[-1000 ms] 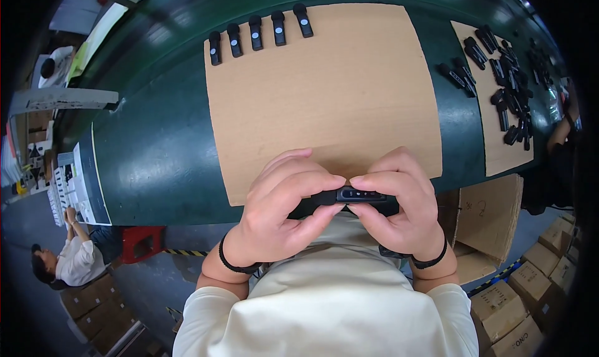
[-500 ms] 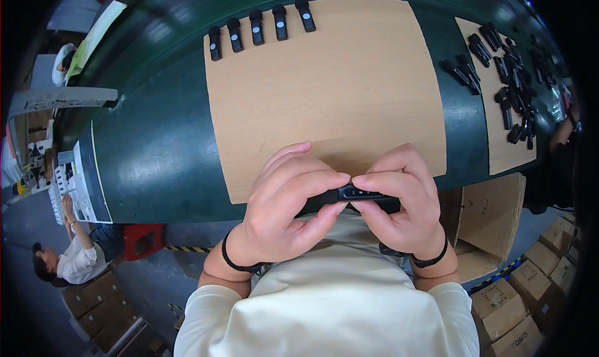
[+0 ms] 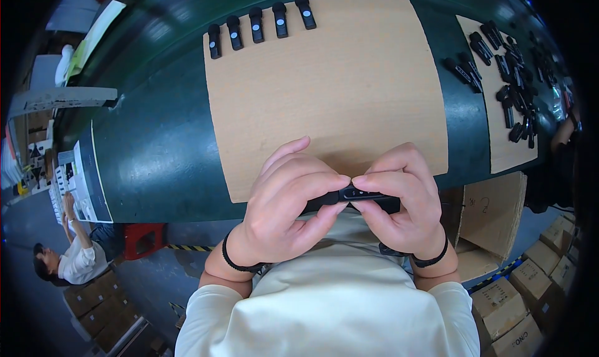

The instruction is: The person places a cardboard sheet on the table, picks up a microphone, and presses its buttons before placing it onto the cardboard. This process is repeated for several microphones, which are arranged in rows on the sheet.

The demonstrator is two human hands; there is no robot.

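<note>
A small black microphone [image 3: 367, 195] with buttons on its face lies sideways between my hands, close to my body at the near edge of the board. My left hand [image 3: 290, 201] pinches its left part between thumb and fingers, index finger raised. Its right part is gripped by my right hand [image 3: 399, 198], with the thumbs and fingertips of both hands meeting near its middle. My fingers hide much of the microphone. Beneath the hands and beyond them is a tan cardboard sheet [image 3: 331, 89]. Several similar black microphones [image 3: 256, 25] stand in a row along its far left edge.
The green tabletop [image 3: 150, 145] surrounds the sheet. At the right, loose black microphones [image 3: 515, 95] crowd a second cardboard strip [image 3: 499, 160]. An open carton [image 3: 490, 217] stands below the table's right side. A seated co-worker [image 3: 81, 257] is at the left, beside a red stool [image 3: 143, 240].
Both hands keep the same grip on the microphone, with hardly any movement. The view has shifted very slightly.
</note>
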